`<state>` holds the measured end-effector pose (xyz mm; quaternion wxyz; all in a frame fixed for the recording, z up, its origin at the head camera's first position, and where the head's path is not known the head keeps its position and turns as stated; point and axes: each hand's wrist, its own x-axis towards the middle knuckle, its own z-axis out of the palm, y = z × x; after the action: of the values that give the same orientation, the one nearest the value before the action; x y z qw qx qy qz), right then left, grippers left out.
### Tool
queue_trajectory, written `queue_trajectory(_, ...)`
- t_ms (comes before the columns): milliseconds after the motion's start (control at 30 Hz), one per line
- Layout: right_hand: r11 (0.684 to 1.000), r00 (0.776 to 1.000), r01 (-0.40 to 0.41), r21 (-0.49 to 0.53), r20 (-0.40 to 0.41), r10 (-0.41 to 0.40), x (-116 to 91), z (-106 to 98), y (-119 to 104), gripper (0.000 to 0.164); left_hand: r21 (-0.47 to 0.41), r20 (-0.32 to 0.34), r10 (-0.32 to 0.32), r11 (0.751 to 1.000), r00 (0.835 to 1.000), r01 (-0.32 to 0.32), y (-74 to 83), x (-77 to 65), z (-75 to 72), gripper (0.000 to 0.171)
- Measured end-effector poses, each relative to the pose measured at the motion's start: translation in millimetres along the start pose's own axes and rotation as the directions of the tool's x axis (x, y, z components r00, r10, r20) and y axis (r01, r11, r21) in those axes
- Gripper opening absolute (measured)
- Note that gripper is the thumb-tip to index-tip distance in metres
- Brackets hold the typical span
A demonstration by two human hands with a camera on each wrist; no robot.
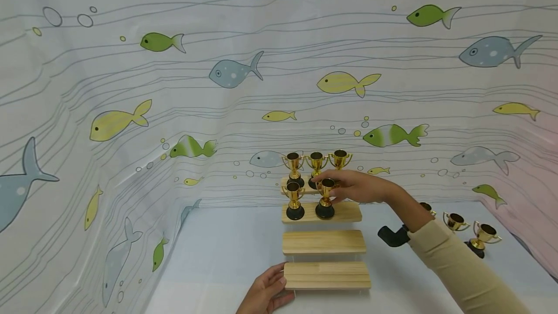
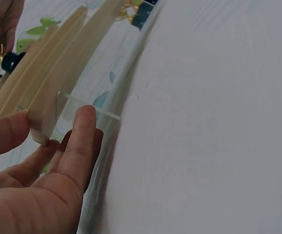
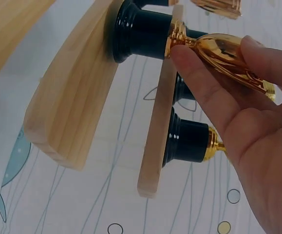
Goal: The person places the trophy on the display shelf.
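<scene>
A tiered display stand of pale wooden boards (image 1: pixel 324 243) on clear supports stands in front of the fish-print backdrop. My right hand (image 1: pixel 357 186) holds a small gold trophy cup (image 1: pixel 325 201) with a black base, thumb and fingers around its golden part. In the right wrist view, that trophy's black base (image 3: pixel 143 31) is right at the board surface. Another trophy (image 1: pixel 295 201) stands to its left on the same board, and three line the top board behind. My left hand (image 1: pixel 268 290) grips the left end of the lowest board (image 2: pixel 46 114) between thumb and fingers.
To the right, partly behind my right forearm, three more trophies (image 1: pixel 484 237) stand on the white surface. Both lower boards of the stand bear no trophies. A black device (image 1: pixel 394 236) shows beside my right sleeve. Fish-print sheeting (image 1: pixel 244 125) rises behind and at the left.
</scene>
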<state>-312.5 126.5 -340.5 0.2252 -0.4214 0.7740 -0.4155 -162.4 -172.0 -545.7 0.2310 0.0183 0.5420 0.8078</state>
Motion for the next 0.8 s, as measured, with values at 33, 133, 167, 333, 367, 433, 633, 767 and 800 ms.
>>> queue_trajectory(33, 1.000, 1.000, -0.003, -0.002, -0.003, 0.003, 1, 1, 0, 0.046, 0.004, -0.002, 0.001, 1.000, 1.000, -0.001, 0.1, -0.3, 0.1, 0.066)
queue_trajectory(133, 1.000, 1.000, -0.013, -0.003, -0.007, 0.013, 3, 2, 0, 0.046, 0.007, -0.002, -0.001, 1.000, 1.000, 0.001, 0.5, -0.4, 0.1, 0.066)
queue_trajectory(167, 1.000, 1.000, -0.012, -0.005, -0.007, 0.012, 4, 2, 0, 0.045, 0.006, -0.003, -0.002, 1.000, 1.000, 0.002, 0.8, -0.4, 0.1, 0.066)
queue_trajectory(333, 0.999, 1.000, 0.017, -0.029, 0.000, -0.017, 8, 5, -1, 0.045, 0.000, -0.001, -0.002, 1.000, 1.000, 0.002, 0.7, 0.5, 0.4, 0.066)
queue_trajectory(367, 0.999, 1.000, 0.020, -0.038, -0.001, -0.020, 9, 5, -1, 0.046, 0.002, -0.001, -0.002, 1.000, 1.000, 0.002, 0.7, 0.4, 0.6, 0.066)
queue_trajectory(433, 0.998, 1.000, 0.023, -0.050, 0.001, -0.023, 10, 6, -1, 0.047, 0.004, 0.000, -0.005, 1.000, 1.000, 0.005, 1.0, 0.2, 0.6, 0.066)
queue_trajectory(633, 0.996, 1.000, 0.020, -0.083, -0.004, -0.020, 12, 7, 2, 0.046, 0.007, -0.005, -0.013, 1.000, 1.000, 0.013, 2.3, -0.5, 1.6, 0.067)
queue_trajectory(767, 0.996, 1.000, 0.018, -0.091, -0.007, -0.018, 14, 7, 2, 0.045, 0.010, -0.021, -0.016, 1.000, 1.000, 0.017, 2.5, -0.4, 1.7, 0.068)
queue_trajectory(800, 0.995, 1.000, 0.017, -0.094, -0.008, -0.018, 14, 7, 2, 0.044, 0.014, -0.027, -0.018, 1.000, 0.999, 0.018, 2.6, -0.3, 1.7, 0.068)
